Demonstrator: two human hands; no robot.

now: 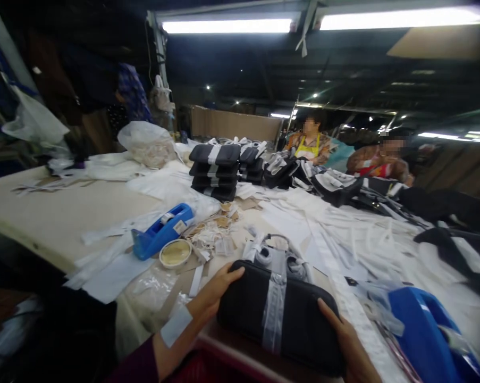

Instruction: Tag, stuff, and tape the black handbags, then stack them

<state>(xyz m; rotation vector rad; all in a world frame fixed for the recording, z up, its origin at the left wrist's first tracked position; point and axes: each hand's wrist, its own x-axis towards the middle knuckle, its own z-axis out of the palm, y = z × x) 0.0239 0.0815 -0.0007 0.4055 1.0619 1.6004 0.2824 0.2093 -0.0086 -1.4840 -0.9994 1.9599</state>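
Note:
A black padded case (247, 311) with a silver-grey band (275, 311) down its middle lies at the near edge of the table. My left hand (216, 290) grips its left end, thumb on top. My right hand (345, 340) grips its right end, fingers curled round the edge. A strip of white tape (176, 325) sticks to my left wrist. Just behind the case lie grey straps and a ring (275, 250).
A blue tape dispenser (162, 231) and a tape roll (175, 253) sit left of the case among paper scraps. Stacked black cases (216, 173) stand mid-table. A blue bin (423, 330) is at the right. Two people (311, 141) sit at the far side.

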